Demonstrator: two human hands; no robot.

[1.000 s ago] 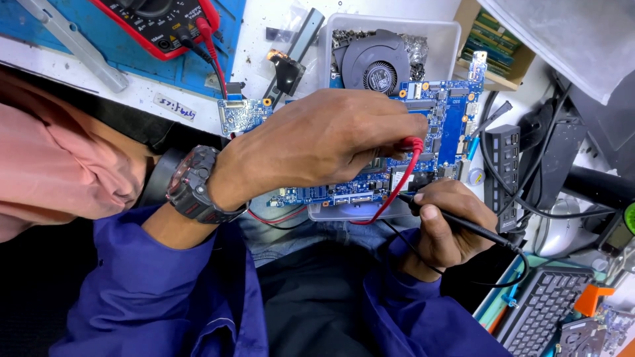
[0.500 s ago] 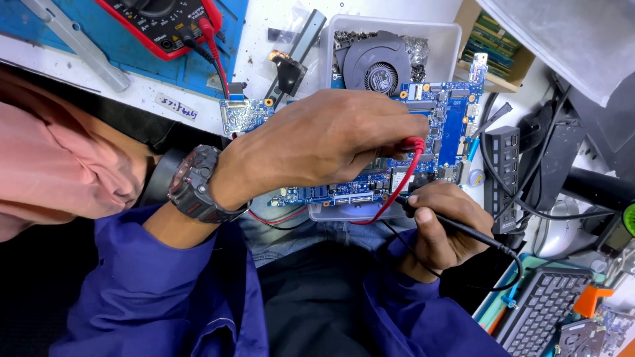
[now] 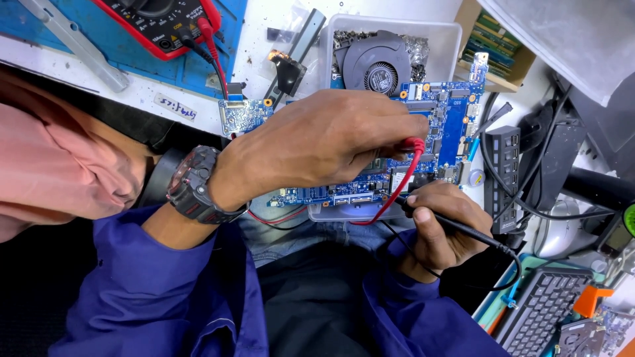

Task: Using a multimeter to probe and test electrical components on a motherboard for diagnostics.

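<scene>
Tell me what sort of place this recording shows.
Most likely an electronics repair bench: the left hand and right hand hold a red probe and black probe to a blue circuit board, multimeter nearby.

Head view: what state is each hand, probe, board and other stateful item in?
Left hand: closed on red probe, over the board.
Right hand: gripping black probe.
Red probe: tip on the board.
Black probe: held at the board's edge.
Blue circuit board: bare, resting on a tray.
Multimeter: leads plugged in.
</scene>
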